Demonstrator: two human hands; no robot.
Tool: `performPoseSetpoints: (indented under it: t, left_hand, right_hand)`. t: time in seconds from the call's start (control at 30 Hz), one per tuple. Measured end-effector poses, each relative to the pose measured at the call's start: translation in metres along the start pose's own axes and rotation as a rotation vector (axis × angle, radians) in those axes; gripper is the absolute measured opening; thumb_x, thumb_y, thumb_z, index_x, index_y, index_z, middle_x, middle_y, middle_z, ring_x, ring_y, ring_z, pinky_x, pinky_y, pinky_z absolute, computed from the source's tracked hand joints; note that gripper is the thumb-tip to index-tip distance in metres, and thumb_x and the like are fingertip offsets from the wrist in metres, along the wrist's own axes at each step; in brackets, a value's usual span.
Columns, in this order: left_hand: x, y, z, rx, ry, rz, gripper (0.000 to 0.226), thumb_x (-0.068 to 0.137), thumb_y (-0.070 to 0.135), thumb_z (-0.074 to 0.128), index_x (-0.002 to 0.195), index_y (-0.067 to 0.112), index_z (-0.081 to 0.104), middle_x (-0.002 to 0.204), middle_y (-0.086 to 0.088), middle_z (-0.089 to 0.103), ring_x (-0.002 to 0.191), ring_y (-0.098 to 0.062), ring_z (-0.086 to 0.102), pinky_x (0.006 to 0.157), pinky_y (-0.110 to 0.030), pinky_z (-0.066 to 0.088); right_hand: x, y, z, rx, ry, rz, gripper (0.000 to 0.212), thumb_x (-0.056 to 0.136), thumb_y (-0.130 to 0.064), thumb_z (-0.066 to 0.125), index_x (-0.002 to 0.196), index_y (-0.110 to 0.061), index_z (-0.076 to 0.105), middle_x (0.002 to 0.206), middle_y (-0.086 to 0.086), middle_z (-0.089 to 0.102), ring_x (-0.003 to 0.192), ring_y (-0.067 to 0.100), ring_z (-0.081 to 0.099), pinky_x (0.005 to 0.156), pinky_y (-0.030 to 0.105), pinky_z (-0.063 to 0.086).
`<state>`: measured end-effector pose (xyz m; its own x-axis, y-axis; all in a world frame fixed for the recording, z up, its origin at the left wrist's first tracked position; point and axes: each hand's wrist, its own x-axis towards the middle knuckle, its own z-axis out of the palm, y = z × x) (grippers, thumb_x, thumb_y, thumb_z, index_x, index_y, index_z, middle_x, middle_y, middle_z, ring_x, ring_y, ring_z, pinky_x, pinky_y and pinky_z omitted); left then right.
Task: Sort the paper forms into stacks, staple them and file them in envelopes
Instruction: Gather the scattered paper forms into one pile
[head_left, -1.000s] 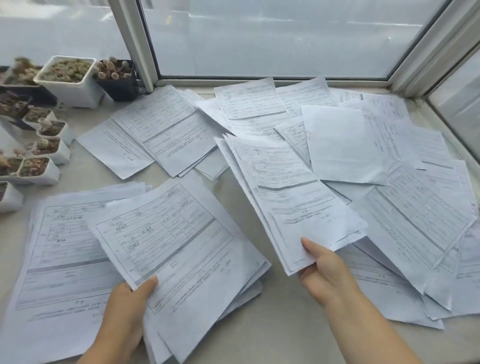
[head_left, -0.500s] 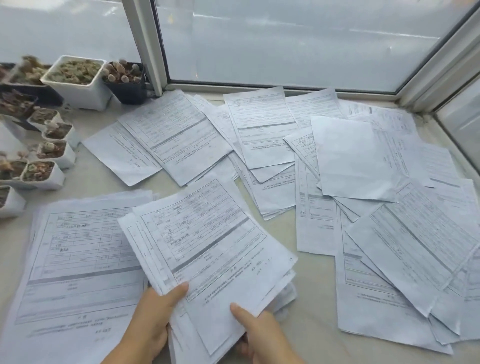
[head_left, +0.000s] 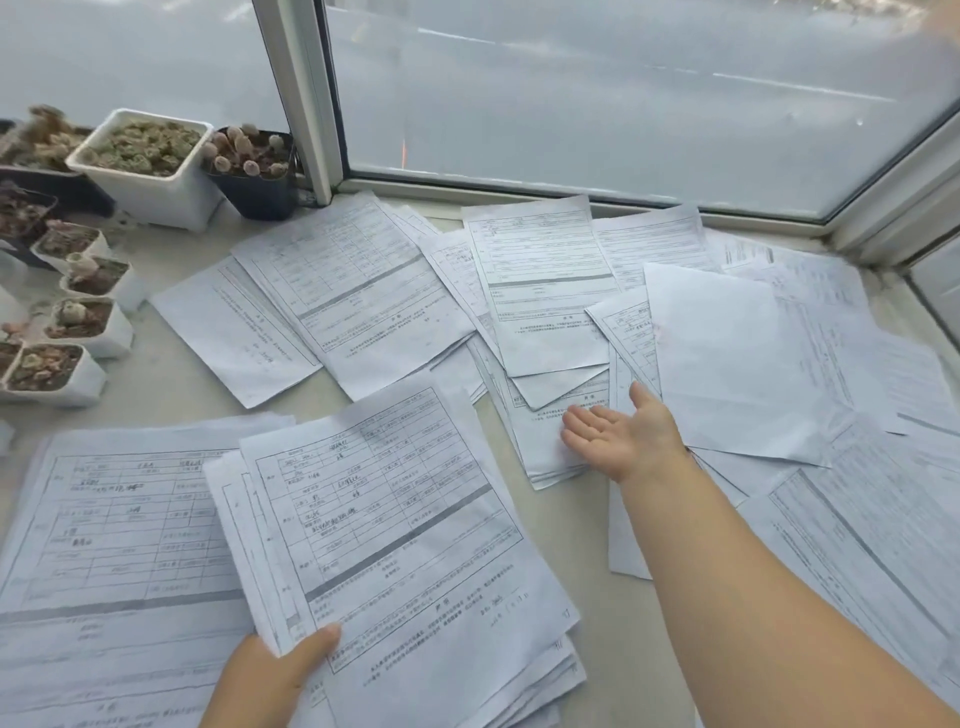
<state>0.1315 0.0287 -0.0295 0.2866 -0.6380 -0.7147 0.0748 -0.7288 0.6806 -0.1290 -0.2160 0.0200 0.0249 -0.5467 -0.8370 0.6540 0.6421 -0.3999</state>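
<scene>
At six o'clock, left hand (head_left: 270, 670) pinched gathered stack of white printed forms (head_left: 400, 551), keeping it together; right hand (head_left: 621, 439), fingers straight, reached toward two-o'clock loose sheets (head_left: 550, 441).

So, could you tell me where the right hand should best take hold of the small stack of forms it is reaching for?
Probably at the stack's near bottom edge, coming from the person's side. That edge lies bare on the sill, while other sheets cover its far end. The right hand hovers open there already.
</scene>
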Motion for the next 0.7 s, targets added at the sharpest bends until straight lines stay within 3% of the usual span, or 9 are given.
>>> performPoseSetpoints:
  t: [0.07, 0.17, 0.23, 0.3, 0.37, 0.43, 0.5, 0.57, 0.7]
  left_hand:
    - [0.0, 0.003, 0.0, 0.009, 0.007, 0.014, 0.049, 0.054, 0.036, 0.07, 0.103, 0.028, 0.068, 0.102, 0.009, 0.068, 0.101, -0.018, 0.059, 0.092, -0.034, 0.04]
    - [-0.003, 0.012, 0.004, 0.041, 0.016, 0.019, 0.043, 0.06, 0.033, 0.072, 0.101, 0.038, 0.059, 0.099, 0.018, 0.061, 0.103, -0.018, 0.054, 0.101, -0.038, 0.037]
    - [-0.001, 0.015, 0.004, 0.034, -0.001, 0.025, 0.041, 0.069, 0.024, 0.076, 0.104, 0.035, 0.056, 0.103, 0.014, 0.059, 0.105, -0.018, 0.05, 0.107, -0.041, 0.033]
    - [-0.003, 0.018, 0.002, 0.027, -0.02, 0.005, 0.039, 0.071, 0.017, 0.08, 0.099, 0.035, 0.058, 0.102, 0.017, 0.059, 0.106, -0.016, 0.05, 0.108, -0.041, 0.032]
    - [-0.003, 0.017, -0.001, 0.082, -0.074, 0.02, 0.065, 0.05, 0.047, 0.089, 0.107, 0.042, 0.057, 0.107, 0.024, 0.06, 0.11, -0.009, 0.054, 0.107, -0.039, 0.035]
    - [-0.004, 0.009, -0.002, 0.112, -0.033, 0.06, 0.093, 0.027, 0.076, 0.08, 0.111, 0.046, 0.054, 0.106, 0.027, 0.061, 0.106, 0.001, 0.054, 0.101, -0.031, 0.039]
    - [-0.004, 0.008, 0.002, 0.043, -0.014, 0.034, 0.092, 0.023, 0.071, 0.082, 0.107, 0.043, 0.056, 0.097, 0.026, 0.066, 0.101, 0.001, 0.055, 0.097, -0.03, 0.041]
    - [-0.007, 0.01, 0.009, -0.002, 0.026, -0.021, 0.074, 0.038, 0.05, 0.083, 0.107, 0.035, 0.061, 0.103, 0.014, 0.07, 0.107, -0.013, 0.06, 0.104, -0.04, 0.04]
    - [-0.012, 0.014, 0.018, -0.118, 0.112, -0.09, 0.05, 0.065, 0.035, 0.082, 0.108, 0.02, 0.064, 0.105, 0.005, 0.072, 0.105, -0.023, 0.061, 0.101, -0.041, 0.041]
  right_hand:
    - [0.017, -0.006, 0.01, 0.031, 0.01, 0.036, 0.073, 0.102, -0.048, 0.035, 0.153, 0.0, 0.016, 0.151, 0.021, 0.037, 0.142, 0.033, 0.034, 0.116, 0.046, 0.024]
    - [0.033, -0.012, 0.023, 0.001, 0.012, 0.054, 0.064, 0.096, -0.051, 0.047, 0.139, -0.003, 0.042, 0.125, 0.012, 0.058, 0.132, 0.028, 0.046, 0.112, 0.043, 0.032]
    - [0.041, -0.015, 0.033, -0.07, 0.006, 0.027, 0.045, 0.093, -0.048, 0.056, 0.116, -0.009, 0.057, 0.106, 0.006, 0.064, 0.116, 0.026, 0.058, 0.096, 0.04, 0.045]
    - [0.054, -0.019, 0.043, -0.153, 0.034, -0.033, 0.028, 0.095, -0.035, 0.059, 0.103, -0.009, 0.059, 0.091, 0.007, 0.068, 0.086, 0.023, 0.067, 0.067, 0.031, 0.056]
    - [0.062, -0.023, 0.051, -0.217, 0.047, -0.052, 0.011, 0.099, -0.014, 0.053, 0.099, -0.004, 0.057, 0.065, 0.009, 0.07, 0.054, 0.02, 0.068, 0.048, 0.023, 0.054]
    - [0.063, -0.024, 0.059, -0.207, 0.022, -0.039, 0.011, 0.099, 0.0, 0.045, 0.095, -0.002, 0.055, 0.053, 0.01, 0.067, 0.043, 0.018, 0.066, 0.045, 0.021, 0.053]
    - [0.048, -0.021, 0.061, -0.133, -0.069, -0.017, 0.014, 0.097, 0.003, 0.044, 0.097, -0.002, 0.057, 0.056, 0.01, 0.068, 0.045, 0.016, 0.067, 0.046, 0.02, 0.054]
    - [0.022, -0.005, 0.054, -0.15, -0.164, 0.009, 0.014, 0.097, 0.001, 0.047, 0.098, -0.002, 0.061, 0.063, 0.009, 0.071, 0.05, 0.015, 0.068, 0.049, 0.021, 0.055]
    - [-0.03, 0.053, 0.003, -0.44, -0.177, -0.02, 0.022, 0.097, -0.003, 0.049, 0.11, -0.012, 0.065, 0.094, 0.004, 0.076, 0.074, 0.016, 0.072, 0.054, 0.028, 0.057]
